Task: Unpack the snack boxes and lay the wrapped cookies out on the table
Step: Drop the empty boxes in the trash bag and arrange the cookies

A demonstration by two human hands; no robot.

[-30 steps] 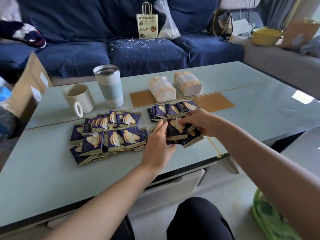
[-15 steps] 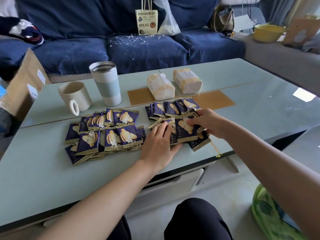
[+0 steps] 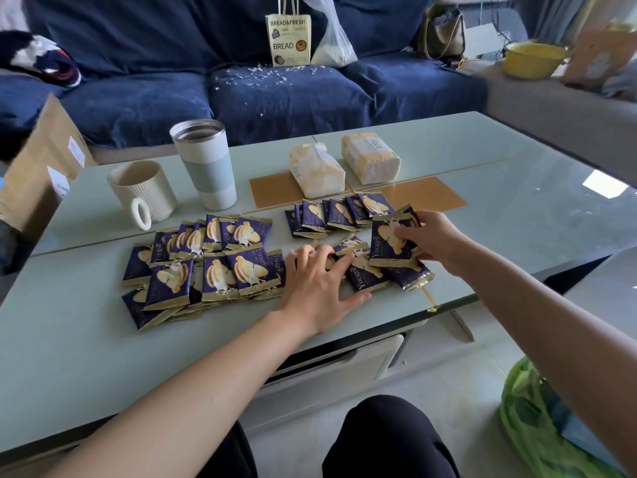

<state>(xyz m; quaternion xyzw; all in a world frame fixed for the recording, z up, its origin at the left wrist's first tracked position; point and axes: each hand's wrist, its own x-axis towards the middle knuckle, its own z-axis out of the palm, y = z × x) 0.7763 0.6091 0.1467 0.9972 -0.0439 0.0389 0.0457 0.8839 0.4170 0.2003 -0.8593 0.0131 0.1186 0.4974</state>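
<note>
**Both hands on the cookie packets, tumbler as my ref point**

I see my right hand (image 3: pixel 429 238) pinching one purple wrapped cookie (image 3: pixel 389 243) by its right edge, thumb on top, the packet tilted up off the pile just below it. It sits well to the right of the tumbler (image 3: pixel 206 163) and nearer to me. My left hand (image 3: pixel 319 288) lies flat w/ fingers straight and spread, pressing on loose packets (image 3: pixel 365 276) btwn the tumbler and the table's (image 3: pixel 86 346) near edge; it isn't curled round anything.

Laid-out rows (image 3: pixel 203 260) overlap directly in front of the tumbler, on my side of it. Another short row (image 3: pixel 339 212) lies to the tumbler's right, just in front of two tissue packs (image 3: pixel 344 165). A ribbed mug (image 3: pixel 144 193) stands just left of the tumbler. Behind it, on the blue sofa (image 3: pixel 275 98), a bread bag (image 3: pixel 289 39) stands upright.
</note>
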